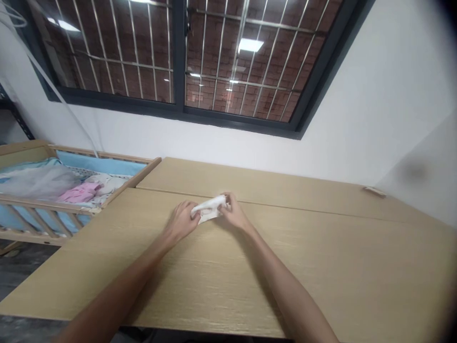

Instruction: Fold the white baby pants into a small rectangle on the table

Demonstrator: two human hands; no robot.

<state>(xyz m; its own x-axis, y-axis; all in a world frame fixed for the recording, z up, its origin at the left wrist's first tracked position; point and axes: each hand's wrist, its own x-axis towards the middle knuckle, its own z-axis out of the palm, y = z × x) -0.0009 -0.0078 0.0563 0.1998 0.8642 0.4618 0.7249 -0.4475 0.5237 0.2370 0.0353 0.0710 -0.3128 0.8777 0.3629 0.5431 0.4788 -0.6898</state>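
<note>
1. Wooden table (321,267) beneath a barred window (178,52); crib (43,200) at left.
2. At its middle, the left hand (181,223) and right hand (233,214) each pinch one end of a small white cloth (210,208).
3. It looks bunched; spreading it would need both grips.

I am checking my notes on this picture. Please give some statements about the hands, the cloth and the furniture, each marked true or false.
1. The left hand and the right hand both hold the white cloth. True.
2. The crib stands left of the table. True.
3. The white cloth lies inside the crib. False: the hands hold it at the table.
4. A curtain covers the window. False: it is bare, with metal bars.
</note>
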